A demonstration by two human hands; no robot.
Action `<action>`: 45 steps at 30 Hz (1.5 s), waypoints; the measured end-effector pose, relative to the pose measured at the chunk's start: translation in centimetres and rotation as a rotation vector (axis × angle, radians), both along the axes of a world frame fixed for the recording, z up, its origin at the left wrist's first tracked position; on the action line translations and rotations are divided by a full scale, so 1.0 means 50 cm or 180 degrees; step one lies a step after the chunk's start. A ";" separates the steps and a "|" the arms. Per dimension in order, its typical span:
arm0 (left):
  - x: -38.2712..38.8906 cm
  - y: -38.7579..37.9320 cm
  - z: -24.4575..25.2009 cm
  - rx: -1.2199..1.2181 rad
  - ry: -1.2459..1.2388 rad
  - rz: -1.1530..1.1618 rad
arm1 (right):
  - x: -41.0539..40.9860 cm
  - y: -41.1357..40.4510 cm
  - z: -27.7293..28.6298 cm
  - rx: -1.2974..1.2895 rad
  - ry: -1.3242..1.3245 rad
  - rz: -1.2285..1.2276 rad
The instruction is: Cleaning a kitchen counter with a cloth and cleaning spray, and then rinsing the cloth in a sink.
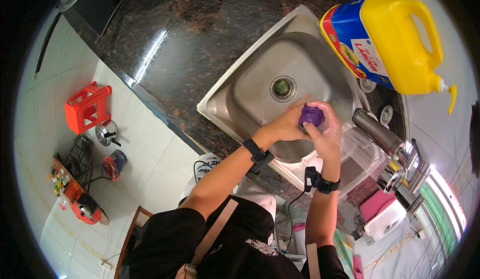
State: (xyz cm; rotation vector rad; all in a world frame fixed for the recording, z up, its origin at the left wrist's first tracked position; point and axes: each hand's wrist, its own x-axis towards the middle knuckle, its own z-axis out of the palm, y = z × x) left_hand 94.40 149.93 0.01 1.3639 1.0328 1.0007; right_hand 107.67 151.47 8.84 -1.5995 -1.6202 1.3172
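Note:
Over the sink basin, my right hand (pixel 327 131) grips a purple, rough-textured scrubber or cloth (pixel 313 116) with thumb and fingers wrapped around its sides. My left hand (pixel 288 123) lies close against its left and lower side, some fingers stretched out towards the far side of the basin. What the left palm may hold is hidden; a small dark edge shows under the purple thing. Beneath both hands is the stainless steel sink (pixel 255 80), its drain (pixel 283 88) holding green matter.
A large yellow detergent jug (pixel 397 46) with a pump stands at the sink's far right. A chrome faucet (pixel 382 134) juts in from the right, beside clear streaks (pixel 362 148). Dark stone countertop (pixel 180 35) extends left. On the floor are a red stool (pixel 88 108) and a pot lid (pixel 106 134).

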 end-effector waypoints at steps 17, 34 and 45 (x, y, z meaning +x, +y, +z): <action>0.087 -0.043 0.057 -0.1197 0.0695 0.0996 | -0.001 -0.089 -0.064 -0.1857 0.2762 -0.2300; -0.005 0.078 0.062 -0.2432 -0.1608 -0.1674 | 0.059 -0.129 -0.104 -0.3775 0.5189 -0.2162; 0.120 0.009 -0.067 -0.1067 -0.0513 -0.0491 | 0.019 -0.129 -0.090 -0.2872 0.1569 -0.1699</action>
